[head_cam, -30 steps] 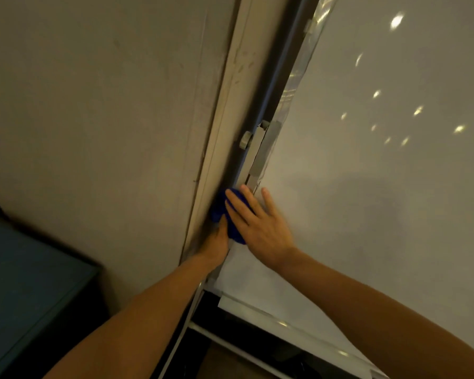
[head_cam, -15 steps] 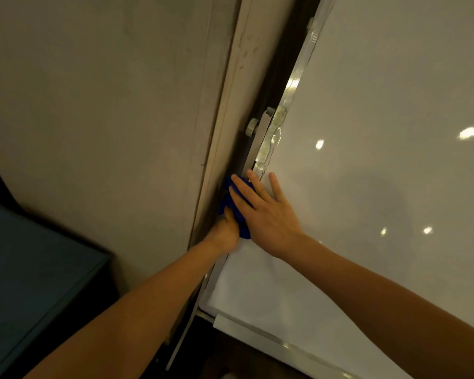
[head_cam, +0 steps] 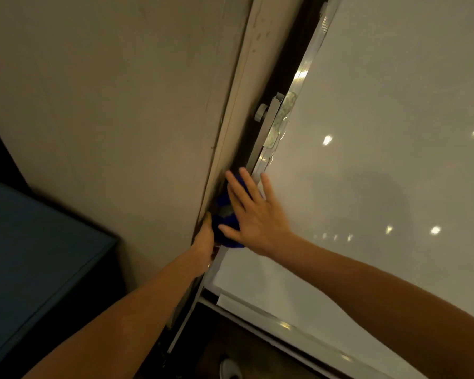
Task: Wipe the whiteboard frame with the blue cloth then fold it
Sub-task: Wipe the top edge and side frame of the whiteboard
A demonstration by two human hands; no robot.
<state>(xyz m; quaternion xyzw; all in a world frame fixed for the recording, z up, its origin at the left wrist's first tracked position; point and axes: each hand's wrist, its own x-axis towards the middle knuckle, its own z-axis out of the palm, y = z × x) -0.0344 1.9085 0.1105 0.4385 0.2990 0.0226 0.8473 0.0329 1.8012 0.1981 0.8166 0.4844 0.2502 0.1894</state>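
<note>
blue cloth (head_cam: 225, 228): bunched on the whiteboard's left frame rail (head_cam: 260, 149), centre of frame, mostly hidden by both hands.
right hand (head_cam: 257, 214): fingers spread wide, palm flat, pressing cloth onto rail/board edge; not gripping.
left hand (head_cam: 203, 242): wedged in the gap btw wall (head_cam: 107, 105) & rail, below cloth; fingers hidden, can't tell grip.
risk 1: flat palm w/ no pinch, so cloth could slide out & drop into the gap.
risk 2: knob (head_cam: 261, 112) & bracket up-rail, upper centre; cloth may snag there.
risk 3: peeling tape (head_cam: 278, 124) beside bracket could catch.
</note>
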